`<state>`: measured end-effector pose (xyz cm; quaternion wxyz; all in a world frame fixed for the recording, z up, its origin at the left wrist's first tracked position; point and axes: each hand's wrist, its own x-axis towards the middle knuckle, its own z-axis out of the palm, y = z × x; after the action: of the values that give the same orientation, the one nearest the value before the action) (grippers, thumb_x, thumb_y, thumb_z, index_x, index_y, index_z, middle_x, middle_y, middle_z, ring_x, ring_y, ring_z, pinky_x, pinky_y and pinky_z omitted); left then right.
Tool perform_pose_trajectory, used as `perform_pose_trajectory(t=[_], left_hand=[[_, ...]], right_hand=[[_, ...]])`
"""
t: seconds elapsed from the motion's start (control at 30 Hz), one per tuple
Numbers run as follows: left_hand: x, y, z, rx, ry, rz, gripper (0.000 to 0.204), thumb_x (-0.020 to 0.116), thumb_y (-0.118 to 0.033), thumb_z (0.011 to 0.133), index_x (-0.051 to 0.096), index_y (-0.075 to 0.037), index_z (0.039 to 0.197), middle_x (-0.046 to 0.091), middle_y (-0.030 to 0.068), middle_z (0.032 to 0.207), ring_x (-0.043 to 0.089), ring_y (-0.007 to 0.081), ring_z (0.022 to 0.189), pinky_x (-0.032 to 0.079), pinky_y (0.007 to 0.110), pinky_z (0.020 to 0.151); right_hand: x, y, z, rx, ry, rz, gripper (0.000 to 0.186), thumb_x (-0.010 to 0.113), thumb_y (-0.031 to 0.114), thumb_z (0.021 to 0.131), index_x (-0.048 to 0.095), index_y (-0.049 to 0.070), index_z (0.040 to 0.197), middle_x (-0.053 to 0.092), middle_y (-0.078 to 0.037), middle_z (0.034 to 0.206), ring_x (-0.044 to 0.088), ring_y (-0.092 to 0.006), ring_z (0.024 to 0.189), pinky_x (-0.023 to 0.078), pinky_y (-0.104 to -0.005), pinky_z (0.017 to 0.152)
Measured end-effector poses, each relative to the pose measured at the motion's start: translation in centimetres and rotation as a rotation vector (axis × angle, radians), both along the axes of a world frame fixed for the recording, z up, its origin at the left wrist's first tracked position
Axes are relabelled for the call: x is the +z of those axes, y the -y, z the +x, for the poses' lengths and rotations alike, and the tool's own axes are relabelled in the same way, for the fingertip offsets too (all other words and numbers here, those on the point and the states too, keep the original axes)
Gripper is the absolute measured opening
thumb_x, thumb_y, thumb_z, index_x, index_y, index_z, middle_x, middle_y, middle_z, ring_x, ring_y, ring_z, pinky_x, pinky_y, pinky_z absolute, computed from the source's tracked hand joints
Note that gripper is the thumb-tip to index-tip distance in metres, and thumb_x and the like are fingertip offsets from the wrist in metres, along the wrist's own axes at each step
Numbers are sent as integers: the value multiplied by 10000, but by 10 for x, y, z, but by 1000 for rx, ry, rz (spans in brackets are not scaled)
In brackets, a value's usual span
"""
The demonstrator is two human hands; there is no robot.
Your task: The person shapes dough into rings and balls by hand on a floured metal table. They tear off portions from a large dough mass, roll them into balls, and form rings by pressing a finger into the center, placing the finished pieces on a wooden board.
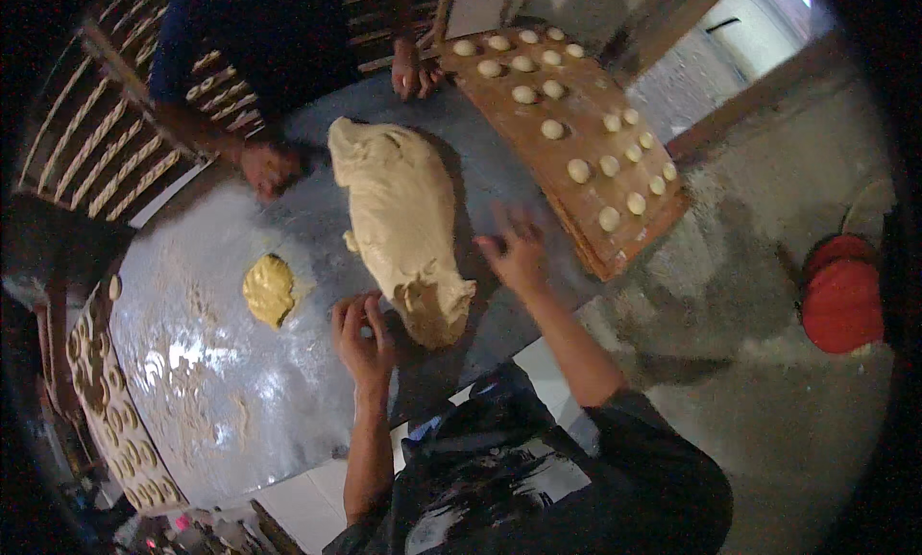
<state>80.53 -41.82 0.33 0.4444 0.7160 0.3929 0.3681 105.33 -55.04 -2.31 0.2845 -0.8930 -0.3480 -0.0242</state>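
A long, pale mass of soft dough (399,214) lies on the metal tabletop (202,401), with a folded, shadowed lower end. My left hand (363,334) hovers just left of that lower end, fingers apart and slightly bent, nothing in them. To the dough's right, my right hand (517,253) is open with spread fingers and is empty; whether either hand touches the tabletop I cannot tell. A yellow lump (269,288), soft and glossy, sits left of my left hand.
Another person's hands (271,171) are across the table. A wooden board (567,161) holds several dough balls at the upper right. A tray (115,430) of shaped pieces lines the left edge, slatted racks (106,142) stand behind, and a red object (840,296) is at far right.
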Motion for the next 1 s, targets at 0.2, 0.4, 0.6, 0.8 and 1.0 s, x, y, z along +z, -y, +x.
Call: perform_pose_trajectory(t=[0.2,0.4,0.6,0.8,1.0], left_hand=[[4,3,-37,54,-80,-6,180,587,-97,1002,740,-6,985,666,113,898,653,220,778,533,324,707],[11,13,-40,14,-85,-16,215,591,-161,1012,743,-17,963,667,97,817,650,187,696,513,319,634],[19,41,-46,81,-143,-160,252,571,-193,1025,744,-17,977,699,92,797,667,167,698,501,304,619],[19,56,-66,233,-180,-154,273,558,-194,1036,726,9,964,668,92,729,636,146,647,488,290,591],[32,67,-27,157,-234,2,266,567,-204,1038,728,0,981,697,100,787,650,156,646,501,298,572]], right_hand=[[-16,52,-7,83,145,-152,468,722,253,897,624,66,1315,474,-208,1512,382,-378,1451,285,-553,1192],[-36,39,-33,437,88,-2,392,733,251,890,681,89,1243,537,-215,1444,457,-394,1388,371,-494,1152],[0,-2,6,126,253,102,432,734,274,898,663,176,1312,589,-216,1378,562,-400,1268,500,-490,1000],[29,46,-4,-33,-98,10,426,777,355,845,685,188,1225,713,-197,1124,693,-409,971,550,-474,875],[64,7,95,85,-35,-85,388,808,313,797,683,100,1096,724,-184,999,713,-364,883,565,-452,777]])
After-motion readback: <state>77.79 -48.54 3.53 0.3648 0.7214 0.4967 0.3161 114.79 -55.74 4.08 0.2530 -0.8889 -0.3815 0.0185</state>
